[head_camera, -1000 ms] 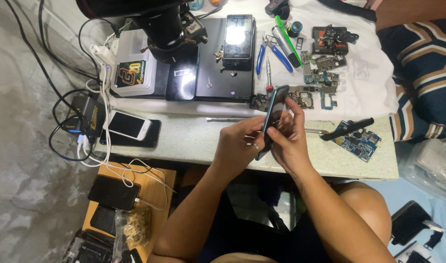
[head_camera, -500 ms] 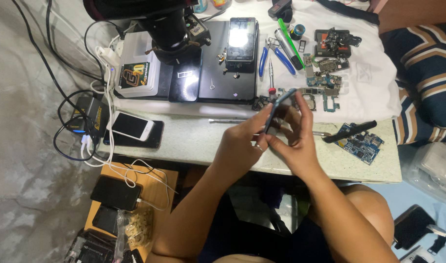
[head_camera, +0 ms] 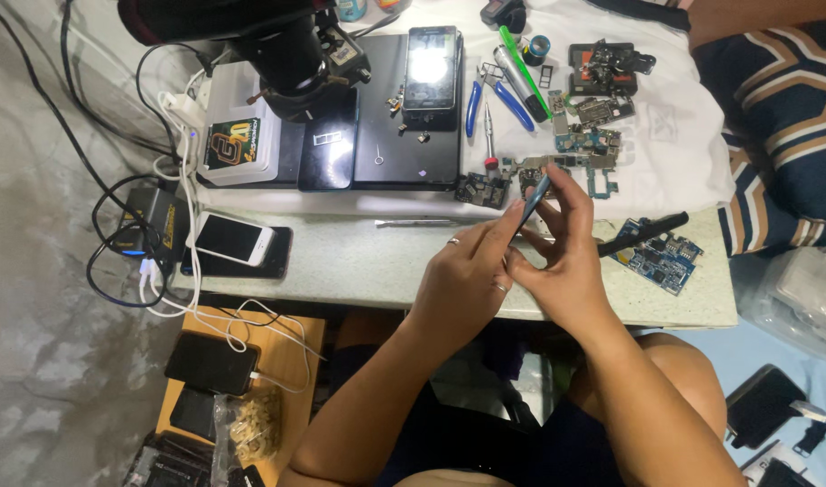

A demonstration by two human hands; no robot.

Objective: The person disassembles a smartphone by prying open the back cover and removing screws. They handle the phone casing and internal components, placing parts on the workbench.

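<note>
At the far left of the counter (head_camera: 359, 261), a tangle of cables (head_camera: 129, 243) runs past a white phone (head_camera: 232, 239) lying screen-up on a darker one. Farther back sits a black microscope (head_camera: 286, 45) over a dark mat (head_camera: 395, 135), with a black phone (head_camera: 431, 63) resting on that mat. Near the middle, the left hand (head_camera: 462, 280) (rings on two fingers) has its grip pinched shut on a thin blue-grey phone frame (head_camera: 536, 194), held edge-on and tilted above the counter's near edge. The right hand (head_camera: 562, 261) touches the left and closes around the same frame from the right. Beyond them lie blue-handled pliers (head_camera: 494, 95) and bare circuit boards (head_camera: 584, 135); to the right, a blue board (head_camera: 661, 257).
</note>
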